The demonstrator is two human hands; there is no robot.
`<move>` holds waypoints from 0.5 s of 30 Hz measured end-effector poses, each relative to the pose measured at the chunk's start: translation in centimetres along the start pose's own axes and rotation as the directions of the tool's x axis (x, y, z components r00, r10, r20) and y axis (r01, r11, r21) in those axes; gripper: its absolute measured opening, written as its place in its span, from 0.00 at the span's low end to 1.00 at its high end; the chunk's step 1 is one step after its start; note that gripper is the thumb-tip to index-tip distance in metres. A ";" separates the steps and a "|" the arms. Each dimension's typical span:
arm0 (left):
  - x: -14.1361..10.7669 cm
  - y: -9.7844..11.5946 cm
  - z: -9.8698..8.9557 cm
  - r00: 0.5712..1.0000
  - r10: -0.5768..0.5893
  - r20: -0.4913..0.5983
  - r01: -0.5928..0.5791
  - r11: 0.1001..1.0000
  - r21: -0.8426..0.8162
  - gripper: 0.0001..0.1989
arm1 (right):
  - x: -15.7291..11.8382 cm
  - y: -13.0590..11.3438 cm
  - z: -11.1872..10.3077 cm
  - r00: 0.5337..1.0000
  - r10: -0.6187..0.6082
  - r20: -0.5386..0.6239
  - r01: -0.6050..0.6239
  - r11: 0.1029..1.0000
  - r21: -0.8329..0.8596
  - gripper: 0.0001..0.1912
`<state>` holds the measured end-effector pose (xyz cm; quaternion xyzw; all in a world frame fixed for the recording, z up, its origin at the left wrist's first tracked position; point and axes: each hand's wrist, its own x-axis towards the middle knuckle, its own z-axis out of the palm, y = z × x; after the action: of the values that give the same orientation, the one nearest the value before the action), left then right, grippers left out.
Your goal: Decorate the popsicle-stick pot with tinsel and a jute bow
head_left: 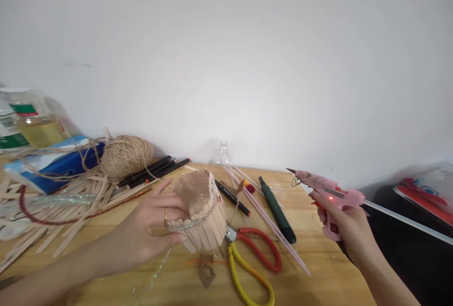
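Observation:
My left hand point(150, 221) grips a small basket point(207, 223) covered with upright wooden craft sticks, its fingers over the rim and the thumb outside. The basket is tilted, with its brown inside partly showing. A silvery, glittery cord point(193, 224) runs around its side, and a loose end point(159, 268) hangs below my hand. My right hand point(348, 230) is wrapped around the handle of a pink hot glue gun point(334, 195). A red light glows on the gun, and a long white glue stick point(406, 221) extends from its back. Its nozzle points left, apart from the basket.
Scissors point(255, 268) with red and yellow handles lie beside the basket. Behind are a green pen-shaped tool point(278, 211), pink sticks point(262, 211) and black markers point(166, 169). A twine ball point(127, 156), craft sticks point(60, 230) and bottles point(37, 127) stand or lie left. A white wall point(247, 61) borders the table.

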<state>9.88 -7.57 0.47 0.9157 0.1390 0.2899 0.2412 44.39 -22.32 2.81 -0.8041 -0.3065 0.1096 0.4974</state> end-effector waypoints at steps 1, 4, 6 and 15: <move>0.0 -0.1 0.0 1.000 0.007 0.016 -0.007 1.000 0.010 0.04 | 0.5 0.9 -0.3 0.997 0.078 -0.025 -0.079 0.996 -0.036 0.20; 0.0 -0.5 0.1 0.999 0.026 0.034 -0.027 0.999 0.031 0.05 | 1.6 4.1 -0.6 0.991 0.129 0.027 -0.122 0.977 -0.178 0.24; 0.0 -0.6 0.1 0.999 0.029 0.041 -0.030 0.999 0.029 0.05 | 2.0 5.9 -0.3 0.990 0.121 0.072 -0.101 0.967 -0.236 0.23; -0.2 -0.9 0.2 0.999 0.015 0.029 -0.016 1.000 0.015 0.04 | 2.8 8.3 0.3 0.991 0.037 0.131 0.019 0.915 -0.403 0.24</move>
<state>9.77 -6.96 -0.22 0.9227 0.1307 0.2774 0.2338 49.61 -22.99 -4.16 -0.8814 -0.3518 0.1010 0.2987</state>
